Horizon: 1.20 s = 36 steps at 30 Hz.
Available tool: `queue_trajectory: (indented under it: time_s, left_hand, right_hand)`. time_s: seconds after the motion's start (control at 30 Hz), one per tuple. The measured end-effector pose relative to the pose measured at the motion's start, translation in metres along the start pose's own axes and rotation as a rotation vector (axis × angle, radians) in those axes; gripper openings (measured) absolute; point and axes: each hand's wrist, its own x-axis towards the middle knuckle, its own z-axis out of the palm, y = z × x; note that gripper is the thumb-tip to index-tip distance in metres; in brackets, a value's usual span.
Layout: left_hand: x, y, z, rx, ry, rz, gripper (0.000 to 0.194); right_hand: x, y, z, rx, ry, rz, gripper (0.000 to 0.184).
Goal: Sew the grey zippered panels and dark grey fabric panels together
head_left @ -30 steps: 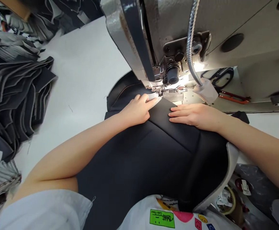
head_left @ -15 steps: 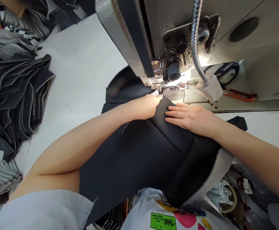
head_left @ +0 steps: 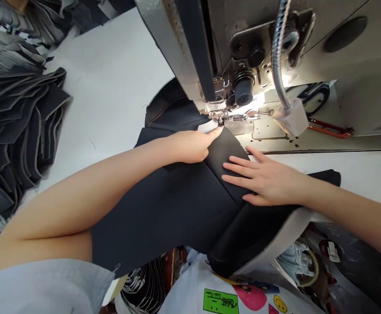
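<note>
Two bare hands work at the needle of an industrial sewing machine (head_left: 242,43), whose grey head fills the top of the frame from the centre to the right. The left hand (head_left: 190,147) reaches in from the lower left, its fingers curled and closed, pinching a white ribbed strip (head_left: 207,127) against the fabric just beside the steel presser foot (head_left: 218,117). The right hand (head_left: 262,181) comes in from the right, open, with its fingers spread and pressing flat on a black padded panel (head_left: 224,155). That panel, possibly a seat cover, lies across the middle of the frame under both forearms, its upper end running beneath the presser foot. Orange stitching (head_left: 167,111) curves along the panel's far part, and a grey foam edge (head_left: 272,235) shows at its lower right. A flexible metal lamp arm (head_left: 277,48) hangs beside the needle, above the steel needle plate (head_left: 269,135). Black-handled scissors (head_left: 314,98) and an orange-red tool (head_left: 329,130) lie at the right, behind the plate. Stacks of dark cut fabric pieces (head_left: 16,117) are piled on a white table (head_left: 105,74) at the upper left. A printed shirt (head_left: 219,301) shows at the bottom edge.
</note>
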Motion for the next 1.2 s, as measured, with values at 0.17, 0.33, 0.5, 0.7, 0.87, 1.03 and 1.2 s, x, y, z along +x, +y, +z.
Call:
queue_trajectory:
  time_s: [0.17, 0.33, 0.5, 0.7, 0.87, 1.03, 1.2]
  left_hand:
    - [0.008, 0.003, -0.012, -0.034, -0.059, 0.02, 0.079]
    - [0.012, 0.014, -0.012, -0.086, -0.049, -0.036, 0.083]
    - [0.011, 0.023, -0.009, -0.128, -0.077, -0.046, 0.081]
    - [0.01, 0.029, 0.001, -0.027, 0.001, -0.04, 0.072]
    - [0.001, 0.028, 0.011, 0.017, 0.082, -0.008, 0.069]
    - [-0.008, 0.025, 0.022, -0.074, 0.145, 0.026, 0.067]
    - [-0.008, 0.026, 0.025, -0.155, 0.16, 0.006, 0.062]
  right_hand:
    - [0.071, -0.046, 0.035, -0.083, 0.048, 0.138, 0.059]
    - [0.12, -0.068, 0.054, -0.038, 0.077, 0.384, 0.057]
    - [0.133, -0.066, 0.056, 0.033, 0.024, 0.415, 0.054]
    - [0.129, -0.065, 0.042, 0.098, -0.101, 0.44, 0.064]
    - [0.086, -0.085, 0.029, 0.139, -0.049, 0.211, 0.069]
    - [0.058, -0.093, 0.029, 0.186, -0.066, 0.177, 0.057]
    - [0.06, -0.091, 0.044, 0.07, -0.02, 0.133, 0.057]
